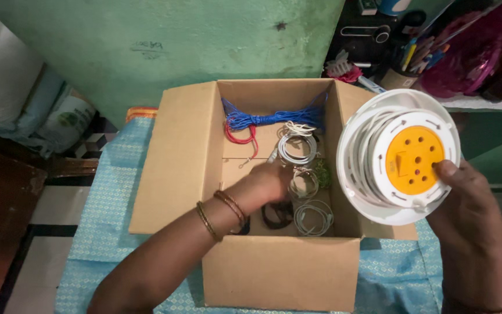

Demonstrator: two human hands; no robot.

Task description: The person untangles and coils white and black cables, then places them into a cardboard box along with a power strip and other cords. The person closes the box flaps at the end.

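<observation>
my left hand (262,185) down inside cardboard box (175,168), fingers curled over white cable coils (297,148), grip hidden, cannot tell. my right hand (466,203) clasps white-and-orange cord reel (399,157), flat face up, just right of box rim, nearer hand.

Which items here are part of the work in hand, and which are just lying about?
In use: cord reel in right hand; box; left hand among cable coils.
Lying about: pen pot, pink bag, sack.
</observation>
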